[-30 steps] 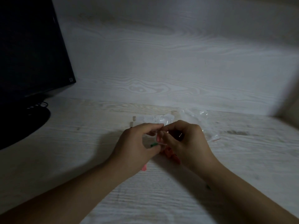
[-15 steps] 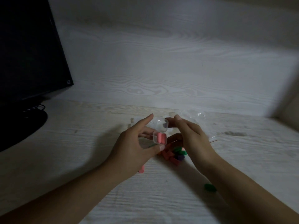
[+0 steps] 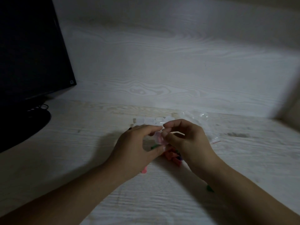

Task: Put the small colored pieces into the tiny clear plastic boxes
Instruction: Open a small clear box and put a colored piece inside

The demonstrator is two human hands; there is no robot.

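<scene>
While both hands pinch it, left hand [image 3: 134, 148] and right hand [image 3: 186, 140] hold one clear box [image 3: 158, 138] — pink piece inside; loose pieces [image 3: 172, 157] at six o'clock.

Dim light — pale wood-grain desk [image 3: 65, 159] and wall [image 3: 162, 54], seemingly matching.

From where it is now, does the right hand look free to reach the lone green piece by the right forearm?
Probably not at once: the right hand and left hand both pinch the clear box. The green piece lies uncovered on the desk beside the forearm, so nothing blocks it.
</scene>
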